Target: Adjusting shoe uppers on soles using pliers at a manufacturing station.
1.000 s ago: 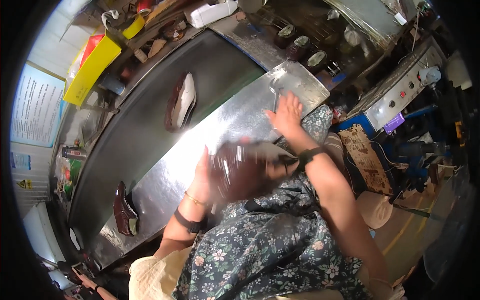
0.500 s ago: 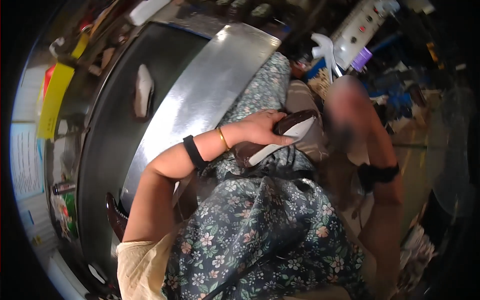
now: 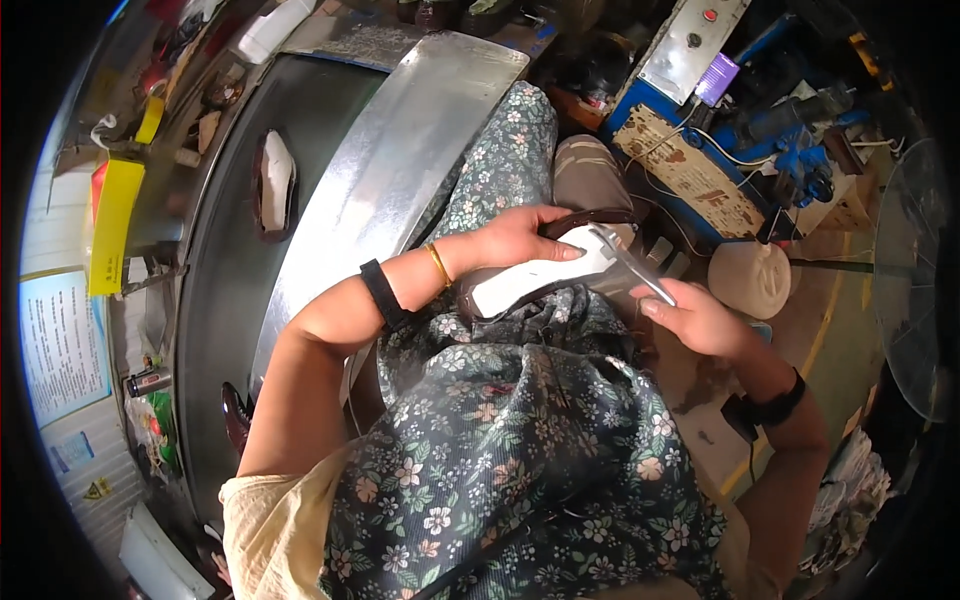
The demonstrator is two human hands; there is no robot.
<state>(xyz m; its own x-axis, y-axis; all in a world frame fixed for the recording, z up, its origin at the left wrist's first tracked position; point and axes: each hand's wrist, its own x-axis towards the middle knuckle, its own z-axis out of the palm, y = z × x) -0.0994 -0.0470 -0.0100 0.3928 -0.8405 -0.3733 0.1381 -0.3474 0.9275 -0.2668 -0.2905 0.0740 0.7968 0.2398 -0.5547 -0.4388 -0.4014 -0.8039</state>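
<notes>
My left hand grips a dark brown shoe across its side, with the thumb over the white bottom. The shoe lies on my lap with that white bottom facing up and toward me. My right hand is closed round the metal handle of a hammer. The hammer's head is at the toe end of the shoe, close to the white bottom; whether it touches is hard to tell. A floral apron covers my lap under the shoe.
A dark conveyor belt runs on my left with another shoe on it. A shiny metal plate borders the belt. Front right stand a blue machine with a control box and a beige container.
My right hand has come down from above right, bringing the hammer to the shoe. The shoe has turned in my left hand, so more of its white bottom faces up.
</notes>
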